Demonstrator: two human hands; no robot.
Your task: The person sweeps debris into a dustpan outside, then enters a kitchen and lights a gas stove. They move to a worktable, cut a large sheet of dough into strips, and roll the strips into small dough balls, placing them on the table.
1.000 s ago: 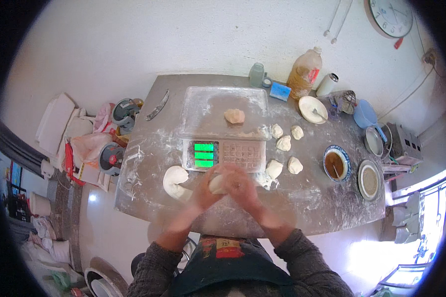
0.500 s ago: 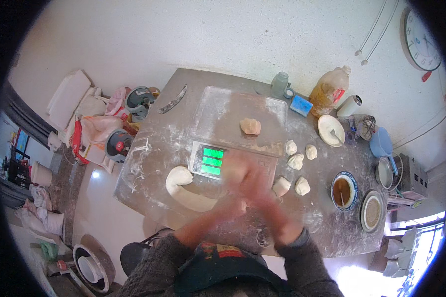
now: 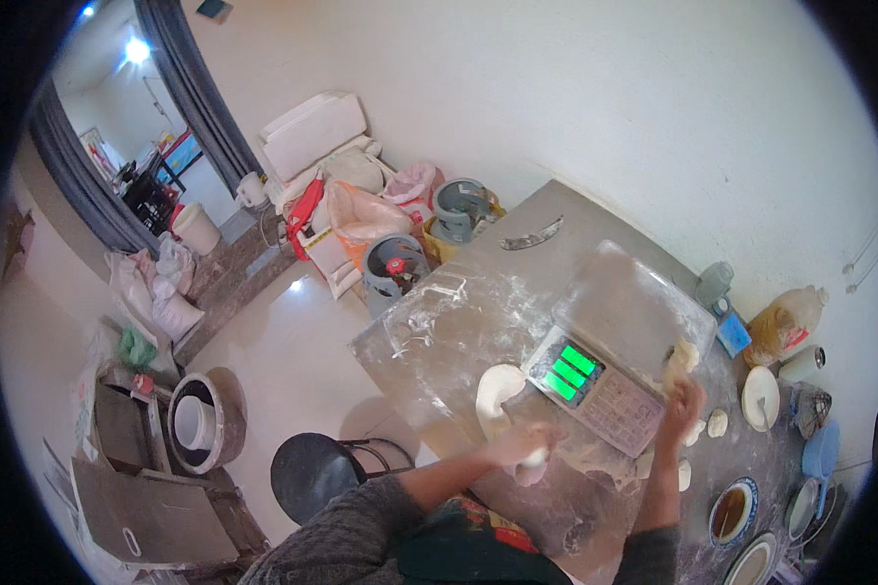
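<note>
My left hand [image 3: 517, 448] is closed around a small pale lump of dough [image 3: 535, 457], just below the near end of a thick dough roll [image 3: 498, 390]. The roll curves on the floured table, left of a digital scale [image 3: 622, 408] with a lit green display. At the right edge of the scale's clear pan [image 3: 615, 292], my right hand [image 3: 685, 398] has its fingers on a piece of dough [image 3: 683, 357], slightly blurred. Dough lumps [image 3: 717, 422] lie to the right of that hand, partly hidden by it.
A bowl of brown liquid [image 3: 733, 512], a plate with a spoon [image 3: 760, 398], an oil bottle [image 3: 785, 322], a jar [image 3: 715, 283] and a blue sponge [image 3: 734, 334] line the table's right side. A curved blade [image 3: 532, 235] lies at the back. A black stool [image 3: 314, 478] stands left.
The view has swung left, so the table now sits farther right. My hands, together and blurred before, have separated; the right has reached the dough piece on the scale pan.
</note>
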